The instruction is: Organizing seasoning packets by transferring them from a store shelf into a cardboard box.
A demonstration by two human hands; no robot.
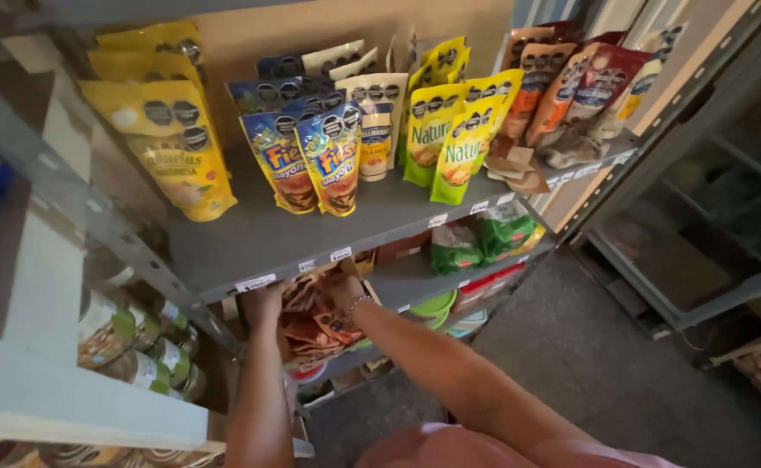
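Both my hands are reaching under the edge of the grey metal shelf (311, 227), into the level just below it, where a bunch of small brown-orange sachets (315, 325) sits in an open cardboard box (365, 260). My left hand (262, 303) is at the left side of the bunch, its back toward me, fingers curled down over the packets so that their tips are hidden; I cannot tell whether they are pinching any one sachet or only pressing on the pile. My right hand (343, 290), with a thin bracelet (360, 301) at the wrist, lies on the right upper side of the same bunch, fingers bent and close together against the packets, their tips tucked under the shelf edge and out of sight. The sachets lie between the two hands and spill a little below them, touching both.

On the shelf above stand upright pouches: large yellow ones (172, 147) to the left, blue pouches (315, 156) in the middle, lime-green ones (450, 130) beside those, and orange-red ones (571, 82) at the far right. Small white price tags (255, 282) are stuck along the shelf's front edge. Green packets (476, 243) rest further right on the lower level, and jars with green labels (129, 334) stand in the neighbouring rack to my left.
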